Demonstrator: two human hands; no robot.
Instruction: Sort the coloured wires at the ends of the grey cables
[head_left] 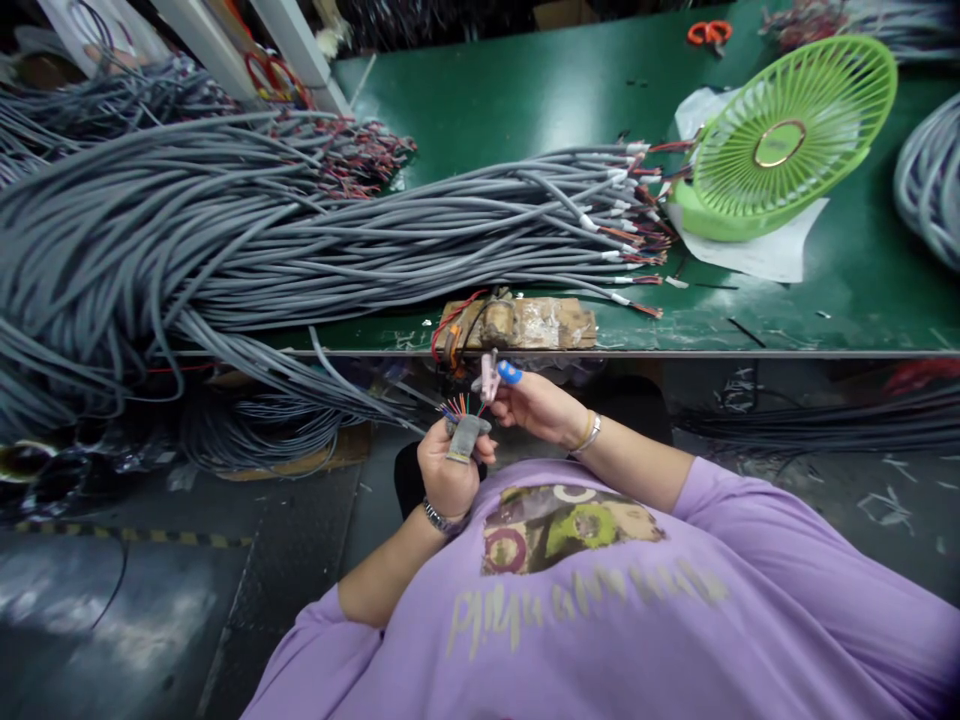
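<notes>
**Cable end held in both hands below a green bench**

A long green-topped workbench (525,90) fills the upper view. Across it sprawls a great heap of grey sheathed cables (225,220), their stripped red-tipped ends fanning out near a lime-green plastic desk fan (787,135) that lies tilted on white paper. At the bench's front edge sits a worn wooden block (525,323) with red wires attached. A pair of orange-handled scissors (709,32) lies at the far edge.

Below the bench edge, the left hand (448,470) is closed in a fist around a grey cable end (465,435), from which short coloured wires (459,405) spread upward. The right hand (534,405), just beside it, pinches a small pink piece (489,375) between thumb and fingers; a blue cap covers one fingertip (509,372). What the pink piece is cannot be told.
</notes>
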